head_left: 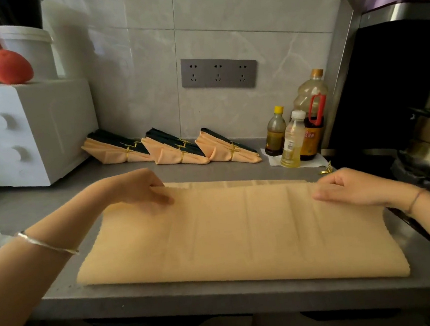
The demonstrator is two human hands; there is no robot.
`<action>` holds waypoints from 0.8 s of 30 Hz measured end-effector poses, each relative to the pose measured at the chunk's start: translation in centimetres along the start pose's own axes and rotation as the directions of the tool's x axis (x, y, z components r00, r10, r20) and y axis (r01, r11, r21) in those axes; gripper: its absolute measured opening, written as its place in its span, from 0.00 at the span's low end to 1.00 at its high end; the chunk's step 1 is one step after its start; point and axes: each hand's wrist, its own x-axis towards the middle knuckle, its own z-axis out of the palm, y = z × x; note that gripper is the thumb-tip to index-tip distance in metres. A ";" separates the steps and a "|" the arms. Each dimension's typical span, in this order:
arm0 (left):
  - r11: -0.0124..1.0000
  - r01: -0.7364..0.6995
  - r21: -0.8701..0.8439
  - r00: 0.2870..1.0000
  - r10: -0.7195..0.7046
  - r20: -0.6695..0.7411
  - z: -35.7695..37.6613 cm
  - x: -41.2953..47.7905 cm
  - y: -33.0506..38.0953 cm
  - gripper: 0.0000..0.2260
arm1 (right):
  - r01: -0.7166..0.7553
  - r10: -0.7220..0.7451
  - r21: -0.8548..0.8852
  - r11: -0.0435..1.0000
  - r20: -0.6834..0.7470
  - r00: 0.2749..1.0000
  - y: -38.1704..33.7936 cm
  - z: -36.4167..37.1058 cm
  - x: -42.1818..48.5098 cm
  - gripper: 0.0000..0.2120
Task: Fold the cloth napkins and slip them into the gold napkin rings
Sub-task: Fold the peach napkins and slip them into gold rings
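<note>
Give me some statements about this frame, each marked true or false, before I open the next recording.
1. Three ringed bundles lie at the back of the counter. True.
2. The napkin is blue. False: it is peach.
3. The left hand and the right hand both hold the napkin's far edge. True.
4. The bottles stand left of the napkin. False: they stand at the right, behind it.
5. The tomatoes lie on the counter. False: they lie on top of the white oven.
</note>
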 end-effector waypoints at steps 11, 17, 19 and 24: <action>0.961 0.161 0.227 0.948 -0.086 -0.308 3.5 11.5 -3.3 0.15 | -0.104 0.060 -0.242 0.965 -0.183 0.981 2.6 2.6 13.0 0.09; 0.964 0.186 0.187 0.927 -0.110 -0.357 3.9 14.3 -5.0 0.11 | -0.119 0.061 -0.294 0.948 -0.200 0.978 3.2 3.5 16.4 0.07; 0.967 0.199 0.159 0.918 -0.126 -0.377 4.0 14.9 -5.1 0.08 | -0.125 0.062 -0.282 0.951 -0.220 0.974 3.4 3.5 17.2 0.07; 0.948 0.249 0.201 0.898 -0.148 -0.415 3.9 15.6 -4.3 0.07 | -0.129 0.071 -0.223 0.966 -0.253 0.965 3.9 4.0 18.0 0.07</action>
